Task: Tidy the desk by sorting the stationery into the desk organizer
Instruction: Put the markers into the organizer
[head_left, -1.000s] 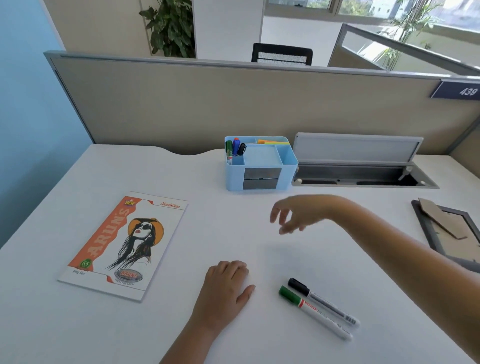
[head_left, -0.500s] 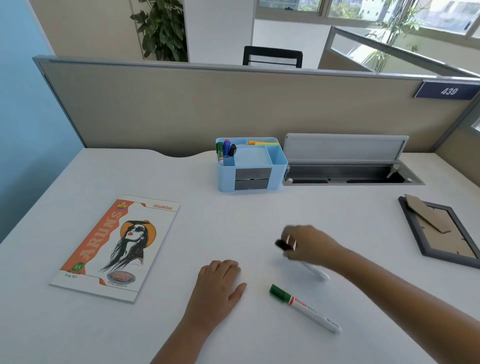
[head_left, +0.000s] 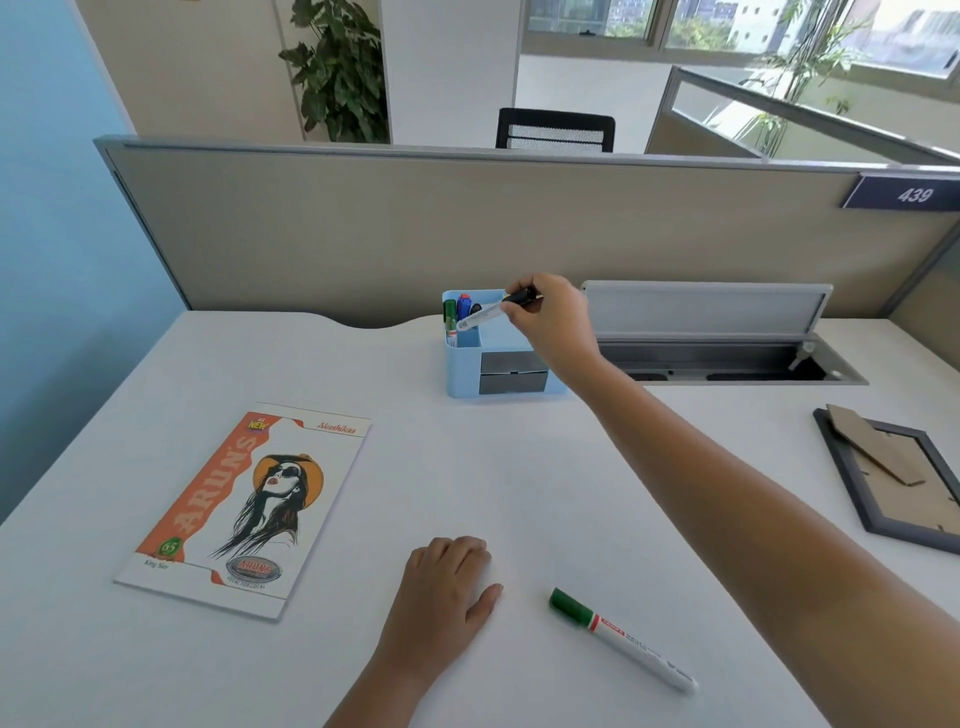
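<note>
A light blue desk organizer (head_left: 462, 374) stands at the back of the white desk, with a green and a blue marker upright in its left pen slot. My right hand (head_left: 553, 322) hovers over the organizer, holding a black-capped white marker (head_left: 491, 310) tilted with its tail end down toward that slot. A green-capped white marker (head_left: 621, 638) lies on the desk near the front edge. To the left of it my left hand (head_left: 447, 587) rests flat on the desk, holding nothing.
An orange and white notebook (head_left: 244, 506) lies at the front left. A dark picture frame (head_left: 904, 478) lies face down at the right edge. Behind the organizer's right side is an open cable tray (head_left: 727, 358), and a beige partition (head_left: 467, 228) walls off the back.
My right hand lifted the black-capped marker from the desk and carried it back over the organizer. The green-capped marker and my left hand stayed in place.
</note>
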